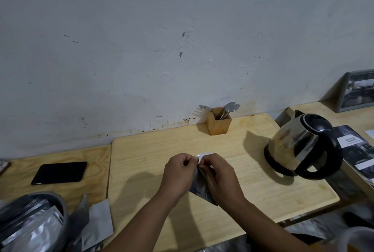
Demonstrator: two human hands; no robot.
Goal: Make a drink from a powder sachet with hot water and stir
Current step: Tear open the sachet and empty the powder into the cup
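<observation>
A silver foil sachet [199,190] is held upright between both hands over the middle of the wooden table [232,170]. My left hand [179,172] pinches its top left corner and my right hand [219,178] pinches the top right beside it. A white rim [204,154] shows just behind my fingers; what it belongs to is hidden. A steel kettle [299,146] with a black handle stands to the right. Spoons [230,107] and a fork stick out of a wooden holder [218,123] at the wall.
A black phone [59,172] lies on the lower table at left. A grey bowl [34,221] with several foil sachets sits at the bottom left, with loose sachets [97,223] beside it. Booklets [358,150] and a framed picture [358,91] lie at right.
</observation>
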